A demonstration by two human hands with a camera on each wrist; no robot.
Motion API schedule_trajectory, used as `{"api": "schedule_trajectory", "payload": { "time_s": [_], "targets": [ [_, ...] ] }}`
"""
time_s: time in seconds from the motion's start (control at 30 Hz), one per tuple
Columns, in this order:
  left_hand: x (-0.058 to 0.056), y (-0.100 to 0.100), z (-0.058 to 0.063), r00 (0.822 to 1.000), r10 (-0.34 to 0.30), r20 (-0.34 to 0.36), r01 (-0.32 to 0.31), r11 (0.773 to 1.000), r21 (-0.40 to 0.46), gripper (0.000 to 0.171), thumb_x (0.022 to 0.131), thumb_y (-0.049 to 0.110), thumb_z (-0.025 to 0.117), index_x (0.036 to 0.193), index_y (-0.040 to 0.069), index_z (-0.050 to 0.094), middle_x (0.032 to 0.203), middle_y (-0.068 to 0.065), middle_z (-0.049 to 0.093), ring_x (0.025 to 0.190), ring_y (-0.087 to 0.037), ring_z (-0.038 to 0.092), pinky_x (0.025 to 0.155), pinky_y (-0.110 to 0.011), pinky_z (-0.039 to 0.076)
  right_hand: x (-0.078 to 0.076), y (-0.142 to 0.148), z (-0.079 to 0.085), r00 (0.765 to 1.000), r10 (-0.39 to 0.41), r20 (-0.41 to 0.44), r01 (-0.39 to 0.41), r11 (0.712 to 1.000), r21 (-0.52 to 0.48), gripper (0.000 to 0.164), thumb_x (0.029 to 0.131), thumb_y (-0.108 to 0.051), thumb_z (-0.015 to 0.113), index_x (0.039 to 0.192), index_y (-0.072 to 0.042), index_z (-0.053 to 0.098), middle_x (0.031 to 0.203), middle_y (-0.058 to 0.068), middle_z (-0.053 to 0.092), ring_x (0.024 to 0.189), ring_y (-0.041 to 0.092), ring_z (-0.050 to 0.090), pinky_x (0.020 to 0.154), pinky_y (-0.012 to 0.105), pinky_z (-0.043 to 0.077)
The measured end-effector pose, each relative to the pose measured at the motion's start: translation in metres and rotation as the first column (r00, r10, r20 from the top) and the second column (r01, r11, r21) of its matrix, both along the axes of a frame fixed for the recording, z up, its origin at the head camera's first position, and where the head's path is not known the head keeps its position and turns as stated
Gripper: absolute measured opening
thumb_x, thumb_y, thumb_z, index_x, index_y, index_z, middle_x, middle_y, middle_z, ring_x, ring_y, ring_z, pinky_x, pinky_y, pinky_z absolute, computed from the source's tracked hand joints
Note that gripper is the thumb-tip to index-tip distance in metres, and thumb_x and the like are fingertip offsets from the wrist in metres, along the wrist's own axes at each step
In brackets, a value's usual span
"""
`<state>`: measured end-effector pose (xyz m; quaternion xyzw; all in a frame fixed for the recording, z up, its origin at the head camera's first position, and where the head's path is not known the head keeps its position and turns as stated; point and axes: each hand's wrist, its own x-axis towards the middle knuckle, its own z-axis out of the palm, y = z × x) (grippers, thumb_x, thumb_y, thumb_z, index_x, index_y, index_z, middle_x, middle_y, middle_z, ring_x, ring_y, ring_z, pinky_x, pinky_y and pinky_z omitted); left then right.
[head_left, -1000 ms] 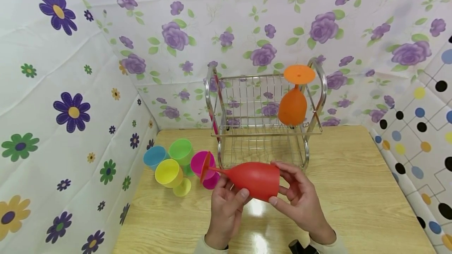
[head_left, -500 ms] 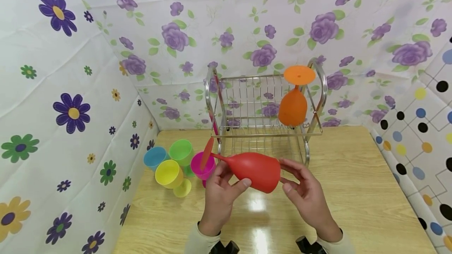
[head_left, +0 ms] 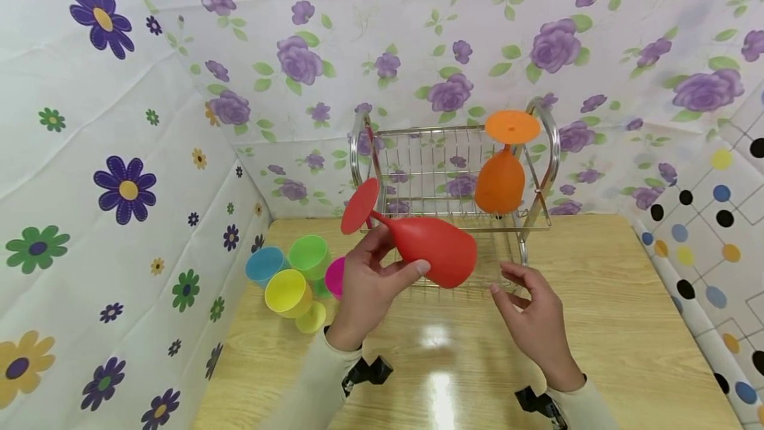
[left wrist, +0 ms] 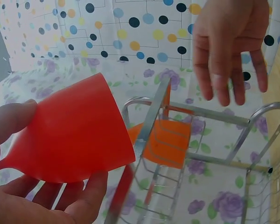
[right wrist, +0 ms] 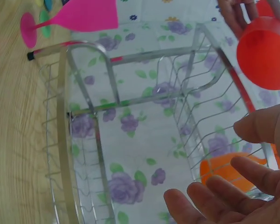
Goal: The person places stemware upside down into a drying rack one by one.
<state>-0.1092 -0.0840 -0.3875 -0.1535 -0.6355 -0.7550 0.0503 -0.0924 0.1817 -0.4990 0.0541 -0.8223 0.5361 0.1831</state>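
My left hand [head_left: 373,284] grips a red plastic goblet [head_left: 438,251] by its bowl, thumb on the near side and fingers beneath. The goblet lies tilted, its foot up to the left and its mouth down to the right, in front of the metal dish rack [head_left: 430,227]. My right hand [head_left: 534,317] is off the goblet, to the right of its mouth, with relaxed fingers and nothing in them. In the right wrist view these fingers [right wrist: 214,200] spread near the rack. An orange goblet [head_left: 500,184] stands upside down on the rack's upper tier at the right.
Left of the rack, blue [head_left: 266,265], green [head_left: 309,256], yellow [head_left: 288,293] and magenta [head_left: 335,277] goblets stand upright in a cluster on the wooden table [head_left: 621,324]. The magenta one is partly hidden by my left hand. Patterned cloth surrounds the table.
My left hand has raised the red goblet towards the rack, its foot swinging up. My right hand has let go of the rim and drawn away to the right.
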Motion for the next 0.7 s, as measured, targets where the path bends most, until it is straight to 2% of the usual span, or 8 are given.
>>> {"api": "schedule_trajectory", "payload": {
  "time_s": [0.13,0.37,0.43,0.5,0.6,0.7],
  "targets": [
    [-0.013,0.001,0.017,0.999,0.014,-0.047,-0.016,0.998,-0.062,0.055,0.087,0.016,0.087,0.138,0.013,0.066,0.133,-0.010,0.070,0.122,-0.030,0.068,0.092,-0.043,0.065,-0.010,0.006,-0.010,0.999,-0.053,-0.011,0.054,0.998,0.026,0.039,0.097,-0.008,0.077,0.134,-0.002,0.068,0.131,0.013,0.067,0.116,0.000,0.062,0.084,0.008,0.058],
    [-0.044,0.006,0.044,0.992,0.039,-0.122,-0.060,0.984,-0.168,0.058,0.089,0.013,0.085,0.143,0.015,0.064,0.134,-0.008,0.071,0.120,-0.026,0.070,0.092,-0.040,0.066,-0.028,0.017,-0.023,0.987,-0.154,-0.038,0.157,0.985,0.075,0.038,0.096,-0.013,0.079,0.131,-0.001,0.070,0.125,0.017,0.069,0.113,0.033,0.069,0.084,0.010,0.059],
    [-0.053,0.008,0.048,0.991,0.042,-0.127,-0.065,0.980,-0.188,0.059,0.089,0.014,0.085,0.143,0.015,0.064,0.135,-0.007,0.071,0.121,-0.025,0.069,0.093,-0.040,0.065,-0.033,0.020,-0.026,0.984,-0.174,-0.040,0.177,0.979,0.101,0.039,0.096,-0.015,0.079,0.132,-0.001,0.070,0.125,0.018,0.068,0.114,0.035,0.068,0.085,0.021,0.063],
    [-0.062,0.010,0.049,0.991,0.044,-0.127,-0.071,0.973,-0.219,0.060,0.089,0.016,0.085,0.145,0.015,0.063,0.136,-0.005,0.070,0.122,-0.023,0.068,0.095,-0.039,0.065,-0.038,0.023,-0.029,0.981,-0.190,-0.037,0.194,0.974,0.121,0.040,0.096,-0.015,0.079,0.132,-0.001,0.070,0.127,0.020,0.067,0.115,0.036,0.067,0.087,0.037,0.066],
    [-0.075,0.012,0.050,0.993,0.045,-0.105,-0.072,0.960,-0.270,0.064,0.090,0.020,0.085,0.149,0.014,0.060,0.140,-0.002,0.067,0.125,-0.022,0.066,0.097,-0.039,0.064,-0.045,0.027,-0.035,0.977,-0.212,-0.020,0.213,0.966,0.148,0.041,0.096,-0.013,0.077,0.134,0.000,0.069,0.130,0.023,0.065,0.116,0.040,0.065,0.089,0.060,0.062],
    [-0.088,0.015,0.050,0.997,0.044,-0.067,-0.064,0.940,-0.334,0.069,0.090,0.024,0.085,0.153,0.015,0.056,0.144,0.001,0.064,0.128,-0.021,0.064,0.100,-0.040,0.063,-0.052,0.029,-0.041,0.974,-0.226,0.021,0.220,0.962,0.163,0.042,0.097,-0.011,0.075,0.137,0.001,0.067,0.132,0.026,0.063,0.118,0.044,0.064,0.089,0.065,0.061]
  ]
}}
